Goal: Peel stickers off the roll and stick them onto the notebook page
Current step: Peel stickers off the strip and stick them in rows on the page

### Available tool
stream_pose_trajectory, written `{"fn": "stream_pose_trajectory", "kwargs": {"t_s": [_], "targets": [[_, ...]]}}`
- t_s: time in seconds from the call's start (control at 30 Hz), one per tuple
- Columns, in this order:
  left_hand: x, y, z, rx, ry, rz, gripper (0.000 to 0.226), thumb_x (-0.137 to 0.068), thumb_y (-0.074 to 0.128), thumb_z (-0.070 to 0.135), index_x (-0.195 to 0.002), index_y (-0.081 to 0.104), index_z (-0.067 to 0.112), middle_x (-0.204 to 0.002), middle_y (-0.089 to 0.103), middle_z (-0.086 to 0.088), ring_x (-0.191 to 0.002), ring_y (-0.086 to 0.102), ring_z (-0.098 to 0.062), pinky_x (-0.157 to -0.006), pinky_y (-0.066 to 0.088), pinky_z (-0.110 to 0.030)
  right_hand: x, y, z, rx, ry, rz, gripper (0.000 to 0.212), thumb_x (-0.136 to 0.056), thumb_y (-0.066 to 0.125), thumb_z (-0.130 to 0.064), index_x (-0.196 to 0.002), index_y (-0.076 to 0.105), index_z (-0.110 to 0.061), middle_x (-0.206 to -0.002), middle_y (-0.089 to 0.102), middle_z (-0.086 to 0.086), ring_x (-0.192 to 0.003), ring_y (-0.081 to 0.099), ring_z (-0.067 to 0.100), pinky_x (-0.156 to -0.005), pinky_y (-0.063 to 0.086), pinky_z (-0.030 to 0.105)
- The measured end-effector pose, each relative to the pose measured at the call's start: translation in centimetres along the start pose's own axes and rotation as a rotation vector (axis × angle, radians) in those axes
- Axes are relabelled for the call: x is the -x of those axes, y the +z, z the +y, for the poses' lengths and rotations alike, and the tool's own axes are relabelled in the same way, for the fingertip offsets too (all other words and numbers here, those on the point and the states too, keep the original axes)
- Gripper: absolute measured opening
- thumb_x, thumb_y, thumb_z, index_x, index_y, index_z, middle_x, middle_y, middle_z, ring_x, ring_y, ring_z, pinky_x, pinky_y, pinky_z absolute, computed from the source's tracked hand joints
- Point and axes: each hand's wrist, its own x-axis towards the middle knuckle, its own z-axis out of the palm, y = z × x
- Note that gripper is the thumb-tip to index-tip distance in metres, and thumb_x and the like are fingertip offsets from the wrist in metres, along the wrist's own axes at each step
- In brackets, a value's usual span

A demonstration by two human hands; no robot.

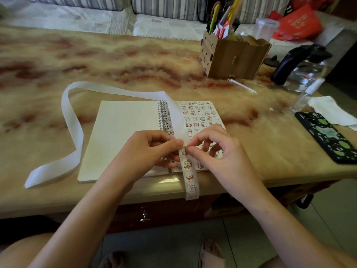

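Observation:
A spiral notebook [123, 132] lies open near the table's front edge. Its left page is blank, and its right page [201, 117] is covered with several small bear stickers. A sticker strip [190, 178] hangs down over the table edge, printed with bears. Its spent white backing [71, 120] loops up over the notebook and away to the left. My left hand [152, 151] pinches the strip where the backing parts from it. My right hand [214, 149] pinches at the same spot with thumb and forefinger, just above the right page.
A wooden pen holder [233, 55] full of pens stands at the back right. Beside it are a glass kettle [303, 68], a small clear bottle [307, 95], a tissue [330, 111] and a phone [328, 136] in a dark green-spotted case.

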Motion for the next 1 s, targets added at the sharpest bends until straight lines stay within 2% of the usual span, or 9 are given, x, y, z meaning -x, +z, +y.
{"fn": "stream_pose_trajectory", "kwargs": {"t_s": [0.1,0.2,0.3,0.37,0.43,0.53,0.63,0.73,1.0], "targets": [[-0.1,-0.2,-0.1,-0.009,-0.013,0.011,0.015,-0.083,0.068,0.015,-0.085,0.069,0.001,-0.073,0.074,-0.008,-0.064,0.070,-0.011,-0.058,0.056,-0.019,0.0,-0.1,-0.1,-0.010,-0.003,-0.021,0.009,-0.082,0.071,-0.021,-0.079,0.065,-0.028,-0.088,0.059,-0.009,-0.081,0.053,0.013,-0.069,0.046,0.021],[-0.1,-0.5,-0.1,-0.012,-0.017,0.026,0.015,-0.084,0.067,0.015,-0.085,0.069,0.000,-0.077,0.073,-0.012,-0.065,0.070,-0.014,-0.061,0.058,-0.022,0.0,-0.5,-0.6,-0.126,0.038,-0.042,0.004,-0.081,0.071,-0.020,-0.081,0.068,-0.021,-0.085,0.065,-0.007,-0.075,0.055,0.005,-0.065,0.044,0.015],[-0.2,-0.7,-0.1,0.007,-0.026,0.051,0.015,-0.085,0.065,0.013,-0.084,0.068,-0.002,-0.075,0.072,-0.014,-0.059,0.068,-0.013,-0.059,0.058,-0.022,-0.3,-1.5,-0.6,-0.250,0.158,-0.032,0.003,-0.079,0.072,-0.020,-0.081,0.070,-0.020,-0.081,0.071,-0.006,-0.068,0.057,0.001,-0.062,0.045,0.012],[-0.2,-0.8,-0.2,-0.012,-0.024,0.060,0.015,-0.085,0.066,0.013,-0.083,0.068,-0.001,-0.072,0.072,-0.012,-0.060,0.068,-0.013,-0.060,0.058,-0.022,-0.7,-2.5,-0.1,-0.286,0.280,-0.009,0.004,-0.077,0.074,-0.017,-0.080,0.071,-0.017,-0.076,0.072,-0.002,-0.061,0.058,0.003,-0.053,0.044,0.012],[-0.3,-0.9,-0.3,-0.025,-0.026,0.063,0.014,-0.085,0.066,0.014,-0.083,0.068,0.000,-0.071,0.073,-0.010,-0.061,0.068,-0.013,-0.062,0.059,-0.024,-1.0,-3.5,0.5,-0.252,0.409,-0.019,0.005,-0.076,0.075,-0.015,-0.079,0.072,-0.014,-0.068,0.070,-0.002,-0.052,0.055,0.003,-0.044,0.039,0.012],[-0.4,-0.9,-0.4,-0.027,-0.037,0.056,0.013,-0.084,0.066,0.014,-0.082,0.068,0.002,-0.070,0.073,-0.009,-0.062,0.069,-0.013,-0.064,0.060,-0.026,-1.1,-4.4,0.9,-0.213,0.517,-0.084,0.005,-0.076,0.075,-0.013,-0.079,0.072,-0.010,-0.063,0.069,-0.003,-0.045,0.050,0.001,-0.040,0.035,0.010],[-0.4,-0.8,-0.4,-0.023,-0.037,0.060,0.013,-0.085,0.066,0.013,-0.082,0.068,0.001,-0.069,0.072,-0.010,-0.059,0.067,-0.013,-0.062,0.059,-0.024,-0.9,-4.3,0.9,-0.161,0.546,-0.122,0.005,-0.076,0.075,-0.012,-0.079,0.074,-0.008,-0.066,0.071,0.000,-0.045,0.050,0.000,-0.041,0.034,0.007],[-0.4,-0.8,-0.3,-0.022,-0.038,0.068,0.013,-0.085,0.066,0.012,-0.083,0.067,0.000,-0.070,0.071,-0.011,-0.056,0.067,-0.011,-0.059,0.058,-0.022,-0.9,-4.1,1.0,-0.117,0.557,-0.138,0.004,-0.076,0.075,-0.011,-0.078,0.074,-0.007,-0.059,0.068,-0.003,-0.042,0.047,-0.001,-0.040,0.032,0.006],[-0.5,-0.8,-0.4,-0.031,-0.043,0.063,0.012,-0.085,0.066,0.012,-0.083,0.068,0.000,-0.074,0.073,-0.014,-0.059,0.067,-0.013,-0.063,0.059,-0.024,-0.8,-3.8,1.2,-0.074,0.548,-0.169,0.008,-0.075,0.078,-0.015,-0.078,0.075,-0.008,-0.058,0.068,-0.005,-0.043,0.046,-0.001,-0.044,0.036,0.005]]}}
